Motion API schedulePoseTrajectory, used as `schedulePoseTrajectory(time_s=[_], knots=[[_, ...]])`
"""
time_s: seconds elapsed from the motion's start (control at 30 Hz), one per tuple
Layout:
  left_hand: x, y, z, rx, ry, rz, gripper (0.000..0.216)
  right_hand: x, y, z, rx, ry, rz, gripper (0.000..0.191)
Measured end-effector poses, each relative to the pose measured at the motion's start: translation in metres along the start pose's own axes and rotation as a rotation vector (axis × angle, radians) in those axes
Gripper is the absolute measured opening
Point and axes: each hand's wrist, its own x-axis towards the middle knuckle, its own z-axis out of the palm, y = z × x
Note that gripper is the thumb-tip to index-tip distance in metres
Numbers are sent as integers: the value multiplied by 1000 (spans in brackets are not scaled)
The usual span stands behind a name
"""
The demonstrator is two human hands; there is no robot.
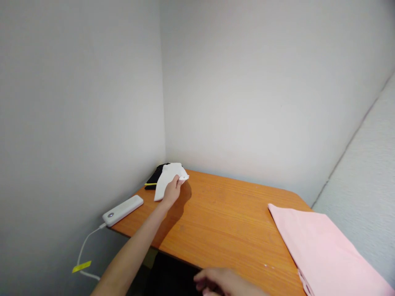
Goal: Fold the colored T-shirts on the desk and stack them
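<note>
My left hand (pixel 173 190) reaches to the far left corner of the wooden table, closed on the edge of a folded white cloth (pixel 166 177). The cloth lies partly over a dark folded cloth (pixel 152 181) with a yellow stripe, so much of the dark one is hidden. Low in the view, by the table's front edge, my right hand (pixel 226 281) is loosely curled with its fingers a little apart. Nothing shows in it, and its lower part is cut off by the frame.
A white power bank (pixel 123 209) lies on the left edge of the wooden table (pixel 225 218). Its white cable (pixel 82 246), carrying a yellow tag, hangs off the side. Folded pink fabric (pixel 327 246) covers the right side. Walls stand behind and at the left.
</note>
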Motion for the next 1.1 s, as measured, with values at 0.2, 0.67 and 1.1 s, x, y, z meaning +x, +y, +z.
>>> schedulePoseTrajectory(time_s=[0.2, 0.67, 1.1], knots=[[-94, 59, 7, -601, -133, 168, 30, 61, -3, -63, 531, 371, 23, 57], [-103, 73, 69, -1049, -490, -265, 45, 40, 26, -47, 54, 485, -450, 40], [-121, 73, 69, -1341, -168, -462, 43, 17, 53, -56, -140, 1109, -264, 29]])
